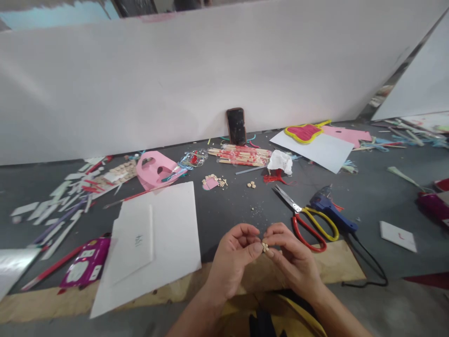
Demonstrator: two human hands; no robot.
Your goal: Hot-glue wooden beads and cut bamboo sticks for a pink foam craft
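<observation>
Between the fingertips of both hands is a small cluster of pale beads (265, 246), held over the front edge of the table. My left hand (236, 255) pinches it from the left, thumb and fingers closed. From the other side my right hand (293, 260) grips it with thumb and fingertips. Just beyond lie a smaller group of similar pale pieces (251, 185) and a pink square (211, 183) ringed by more of them. Scissors (298, 210) with red and yellow handles rest open to the right, beside a blue glue gun (331, 210).
White sheets (175, 224) and a purple packet (87, 263) lie to the left. Further back are a pink mask-like cutout (156, 164), bagged wooden sticks (242, 155), crumpled tissue (280, 162) and a phone (236, 126) against the white panel. The glue gun's black cord (373, 262) trails off the front edge.
</observation>
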